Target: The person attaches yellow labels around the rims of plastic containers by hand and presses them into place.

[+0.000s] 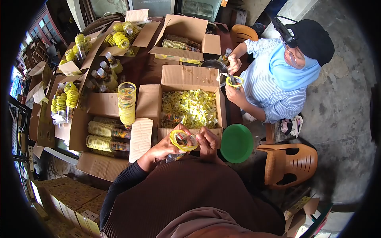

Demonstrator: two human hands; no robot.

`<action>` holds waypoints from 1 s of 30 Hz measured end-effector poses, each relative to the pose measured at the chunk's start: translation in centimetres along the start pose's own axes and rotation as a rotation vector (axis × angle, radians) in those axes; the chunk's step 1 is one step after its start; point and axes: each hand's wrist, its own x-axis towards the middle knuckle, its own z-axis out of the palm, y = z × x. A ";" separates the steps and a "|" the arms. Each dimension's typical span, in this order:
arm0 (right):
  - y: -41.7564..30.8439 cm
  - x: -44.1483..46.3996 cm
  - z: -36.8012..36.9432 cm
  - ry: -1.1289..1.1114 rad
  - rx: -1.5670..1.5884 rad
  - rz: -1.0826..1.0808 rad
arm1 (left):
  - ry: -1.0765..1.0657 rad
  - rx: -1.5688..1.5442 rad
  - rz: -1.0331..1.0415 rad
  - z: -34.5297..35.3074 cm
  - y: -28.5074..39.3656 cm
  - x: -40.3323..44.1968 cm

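In front of my chest, a clear plastic cup point(185, 139) with a yellow rim tilts so that its mouth faces me. Dark and orange printing shows through its wall. My left hand point(155, 153) is closed round the cup's left side, fingers curling behind it. My right hand point(208, 142) is closed too, thumb and fingers pinched at the right edge of the rim; any small piece between them is hidden. Just beyond both hands is an open cardboard box point(190, 78) filled with yellow and whitish strips point(190, 105).
A stack of yellow-rimmed cups point(127, 104) stands left of the box. Beside it, another carton point(104, 164) holds several cup stacks. A green round lid or basin point(237, 143) lies right, near an orange chair point(291, 164). Across from me, a co-worker point(274, 85) handles a similar cup.
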 end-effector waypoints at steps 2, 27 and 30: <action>0.4 -0.2 -0.2 -0.007 0.051 0.070 | 0.013 -0.027 0.013 -0.4 -0.5 0.1; 10.5 -1.8 -3.8 -0.152 -0.432 0.230 | 0.372 0.979 0.187 -5.4 -2.9 0.5; 12.6 -3.0 -4.5 -0.249 -0.588 0.100 | 0.351 1.318 0.229 -7.0 -4.4 0.3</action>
